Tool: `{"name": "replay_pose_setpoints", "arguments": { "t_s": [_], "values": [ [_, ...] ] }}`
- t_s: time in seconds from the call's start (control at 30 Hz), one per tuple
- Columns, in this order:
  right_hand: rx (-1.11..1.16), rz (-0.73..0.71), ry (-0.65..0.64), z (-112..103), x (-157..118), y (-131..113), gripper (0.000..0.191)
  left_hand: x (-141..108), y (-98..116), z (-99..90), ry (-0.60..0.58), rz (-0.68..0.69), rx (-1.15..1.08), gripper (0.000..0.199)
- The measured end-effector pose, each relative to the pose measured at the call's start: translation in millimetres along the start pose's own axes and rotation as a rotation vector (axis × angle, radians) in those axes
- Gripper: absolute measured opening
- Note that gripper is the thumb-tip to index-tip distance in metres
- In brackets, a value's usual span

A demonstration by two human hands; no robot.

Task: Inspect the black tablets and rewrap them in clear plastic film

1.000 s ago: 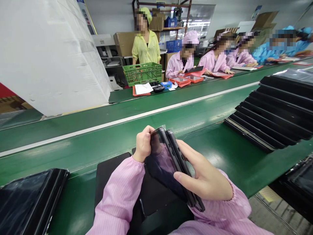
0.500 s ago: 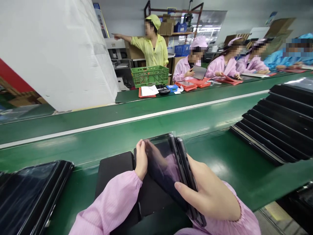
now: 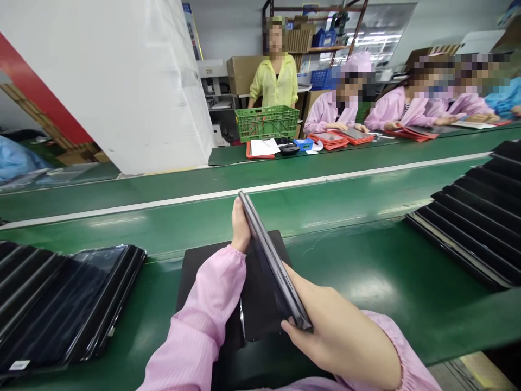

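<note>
Tablets (image 3: 274, 263) swing round edge-on, two of them pressed together, tilted at mid-frame! Left hand (image 3: 241, 231) has closed on their upper end, fingers partly hidden; right hand (image 3: 334, 326) clasps the lower end, thumb on the near side. Just beneath, black covers (image 3: 260, 309) lie on the green bench (image 3: 366, 288). Stacks of black slabs flank them, left stack (image 3: 77, 309) and right stack (image 3: 484, 217). Top centre, a yellow-clad person (image 3: 277, 81), pointing arm now dropped, stands behind a green crate (image 3: 266, 124).
</note>
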State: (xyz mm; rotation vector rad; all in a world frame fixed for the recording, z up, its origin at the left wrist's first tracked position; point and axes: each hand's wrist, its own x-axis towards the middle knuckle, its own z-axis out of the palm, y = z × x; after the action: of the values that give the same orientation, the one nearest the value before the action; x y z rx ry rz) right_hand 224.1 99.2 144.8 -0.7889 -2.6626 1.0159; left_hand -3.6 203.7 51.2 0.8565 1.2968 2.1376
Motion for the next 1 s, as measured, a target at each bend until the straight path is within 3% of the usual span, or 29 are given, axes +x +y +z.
{"name": "replay_pose_setpoints", "arguments": {
  "t_s": [0.1,0.2,0.43,0.73,1.0],
  "values": [
    [-0.140,0.077,-0.102,7.4,10.2,6.7,0.084,4.6,-9.9,0.1,-0.048,0.023,-0.070,0.051],
    [-0.194,0.048,-0.116,6.0,17.2,13.0,0.091,6.5,-19.8,-2.4,-0.081,0.008,-0.086,0.053],
    [-0.083,0.054,-0.242,-19.1,25.2,35.2,0.103,10.8,-30.7,-5.8,-0.141,0.048,-0.117,0.050],
    [0.007,0.031,-0.273,-23.9,30.9,50.4,0.116,12.8,-42.7,-2.1,-0.080,0.007,-0.154,0.052],
    [0.028,-0.029,-0.245,-26.0,31.0,48.4,0.102,13.7,-49.9,0.4,-0.159,0.032,-0.047,0.056]
  ]
}}
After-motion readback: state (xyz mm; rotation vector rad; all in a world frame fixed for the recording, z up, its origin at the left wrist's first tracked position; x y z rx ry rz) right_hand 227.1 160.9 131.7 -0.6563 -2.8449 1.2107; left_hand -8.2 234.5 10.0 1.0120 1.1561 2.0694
